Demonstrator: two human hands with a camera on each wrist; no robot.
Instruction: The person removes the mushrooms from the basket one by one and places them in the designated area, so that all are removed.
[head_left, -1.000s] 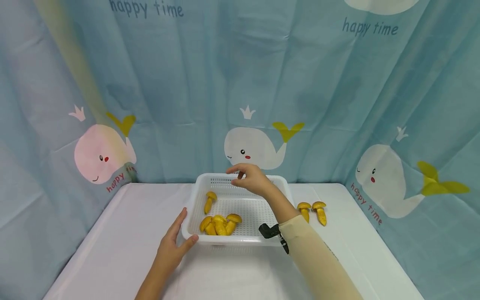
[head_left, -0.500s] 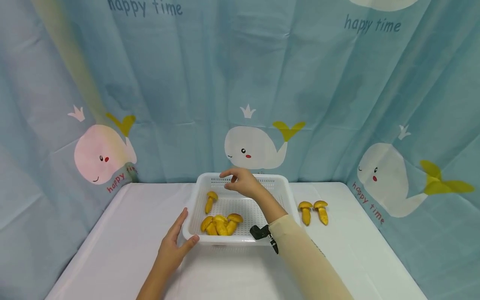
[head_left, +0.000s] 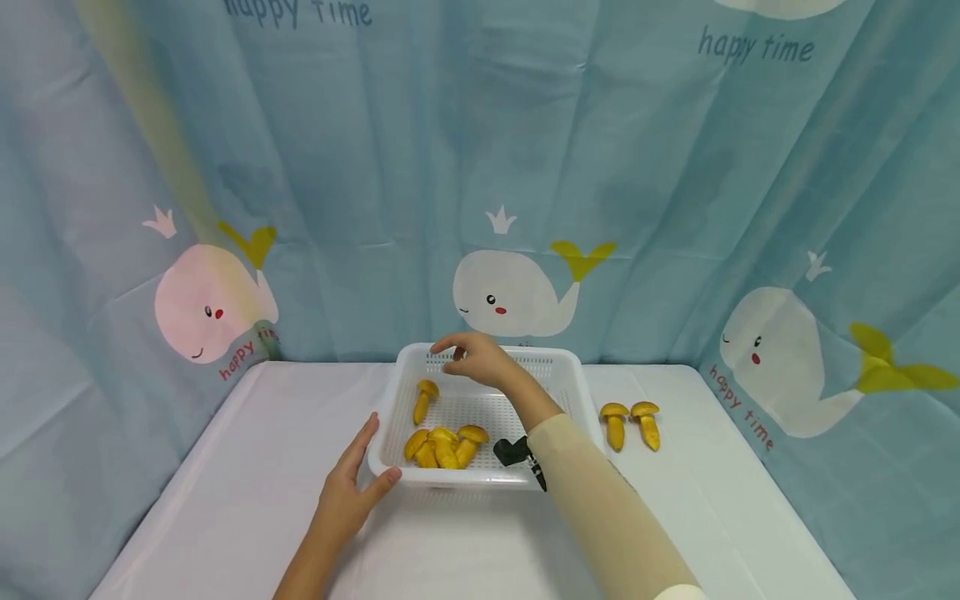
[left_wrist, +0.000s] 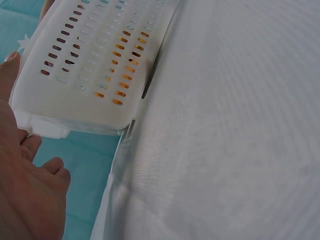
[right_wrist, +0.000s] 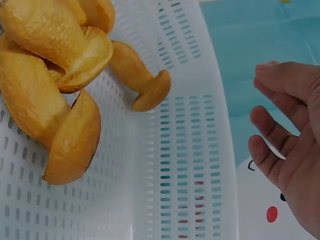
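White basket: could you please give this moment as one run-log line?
left hand: touching basket | right hand: empty, near basket's far side | inside: yellow mushrooms | table, right of basket: two mushrooms

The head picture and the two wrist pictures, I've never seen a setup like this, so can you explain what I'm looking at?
There's no robot arm here, just a person's two bare hands. The head picture comes from a camera worn on the head, looking forward and down. The other two come from cameras worn on each wrist: the left one shows the outside of the white basket, the right one looks into it.

The basket stands on a white-covered table, with several yellow mushrooms inside. Two more mushrooms lie on the table to its right.

The left hand touches the basket's near left corner. The right hand is near its back rim, fingers bent, holding nothing.
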